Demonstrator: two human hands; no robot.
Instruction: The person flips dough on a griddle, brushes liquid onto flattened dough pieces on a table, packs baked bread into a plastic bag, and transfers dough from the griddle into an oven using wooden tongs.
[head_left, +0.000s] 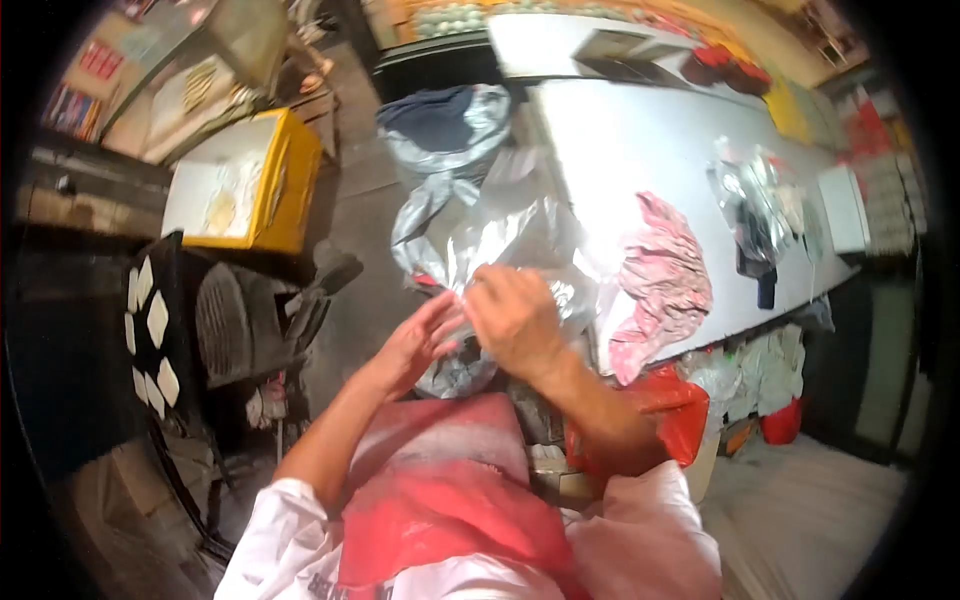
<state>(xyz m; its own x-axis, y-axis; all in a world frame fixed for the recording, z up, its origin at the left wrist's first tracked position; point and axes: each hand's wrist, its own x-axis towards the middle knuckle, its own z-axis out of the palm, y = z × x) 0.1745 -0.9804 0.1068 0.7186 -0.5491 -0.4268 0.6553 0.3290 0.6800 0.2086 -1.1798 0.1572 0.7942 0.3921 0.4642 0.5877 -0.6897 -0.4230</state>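
Observation:
Clear plastic [510,225] hangs in front of me, beside the white table. My right hand [515,315] is closed on its near edge, fingers bent round it. Close by on the left, my left hand [415,345] has its fingers stretched out, the tips near the same edge. Behind and under the clear plastic are grey plastic bags [435,225], one holding dark cloth [430,118]. A crumpled pink and white cloth [665,280] lies on the table to the right of my hands.
The white table [610,130] carries a plastic bag with dark items [755,215]. A yellow box with a white inside [285,185] stands at the left, near a dark chair [150,330]. Red plastic bags [670,405] hang below the table's near edge.

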